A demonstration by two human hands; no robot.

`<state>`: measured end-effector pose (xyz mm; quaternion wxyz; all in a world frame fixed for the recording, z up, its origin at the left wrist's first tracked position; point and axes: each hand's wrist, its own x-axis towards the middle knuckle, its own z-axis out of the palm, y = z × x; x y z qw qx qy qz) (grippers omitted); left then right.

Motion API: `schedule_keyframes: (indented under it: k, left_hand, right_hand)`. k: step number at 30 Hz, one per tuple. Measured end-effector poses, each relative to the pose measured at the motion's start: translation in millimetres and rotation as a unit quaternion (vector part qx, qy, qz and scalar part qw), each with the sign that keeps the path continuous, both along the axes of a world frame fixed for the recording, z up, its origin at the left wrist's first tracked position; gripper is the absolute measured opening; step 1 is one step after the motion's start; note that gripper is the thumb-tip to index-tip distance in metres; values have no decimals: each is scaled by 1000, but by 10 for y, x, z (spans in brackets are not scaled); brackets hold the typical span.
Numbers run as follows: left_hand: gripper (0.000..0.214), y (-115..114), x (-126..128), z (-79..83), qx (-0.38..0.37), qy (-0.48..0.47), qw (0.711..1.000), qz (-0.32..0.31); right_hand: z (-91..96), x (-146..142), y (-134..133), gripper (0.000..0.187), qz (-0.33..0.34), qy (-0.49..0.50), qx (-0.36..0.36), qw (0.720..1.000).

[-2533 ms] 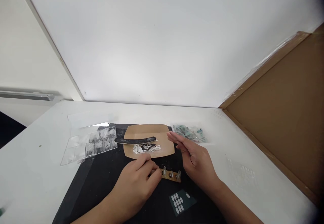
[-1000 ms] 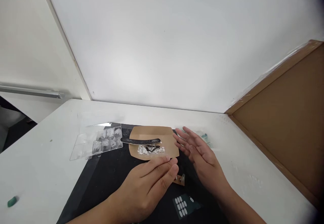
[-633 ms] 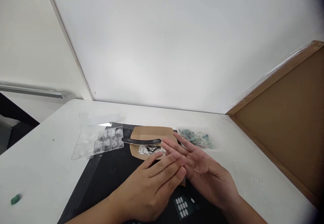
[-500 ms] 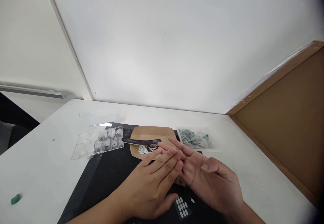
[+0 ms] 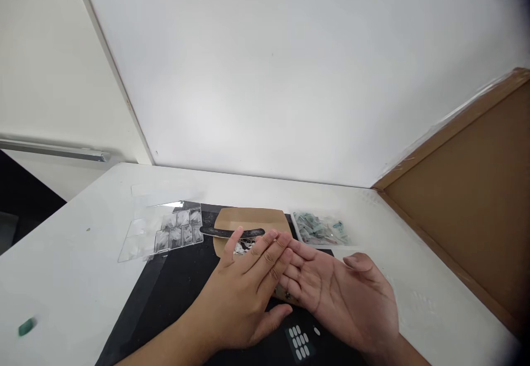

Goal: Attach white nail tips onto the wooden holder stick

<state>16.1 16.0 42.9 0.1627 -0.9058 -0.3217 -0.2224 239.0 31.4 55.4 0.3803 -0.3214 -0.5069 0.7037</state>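
My left hand [image 5: 244, 294] lies palm down with fingers stretched, its fingertips resting over the fingers of my right hand. Palm up and also stretched out, my right hand [image 5: 348, 294] shows nothing in its palm; its fingertips are partly hidden under the left. Just beyond them a curved black nail file [image 5: 232, 233] lies across a brown cardboard tray [image 5: 252, 215] with small white pieces in it. Below the hands, on a black mat [image 5: 165, 305], is a small dark green sheet with white oval stickers [image 5: 298, 342]; one loose white oval [image 5: 317, 330] sits beside it.
At left stands an open clear compartment case [image 5: 178, 231] holding clear nail tips. A white tray [image 5: 296, 228] with greenish pieces in plastic is behind my right hand. A small green object [image 5: 26, 326] lies on the white table [image 5: 62, 283]. A brown-framed panel [image 5: 464, 189] rises at right.
My right hand has turned flatter, its fingers drawn closer together beneath my left fingertips. My left little finger has lifted away from the others.
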Motion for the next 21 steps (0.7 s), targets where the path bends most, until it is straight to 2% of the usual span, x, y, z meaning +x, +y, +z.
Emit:
schedule_keyframes:
  k: [5, 14, 18, 21]
  left_hand:
    - [64, 26, -21, -1, 2, -11, 1000, 7]
    - [67, 41, -65, -10, -15, -39, 999, 30]
    - [70, 28, -47, -26, -12, -27, 1000, 6]
    - [68, 32, -42, -23, -10, -11, 1000, -1]
  right_hand:
    - [12, 19, 8, 93, 42, 73, -35, 996]
    - [110, -11, 8, 88, 37, 114, -67, 991]
    - [77, -11, -12, 84, 29, 138, -94, 986]
    - [43, -15, -40, 80, 47, 194, -122, 972]
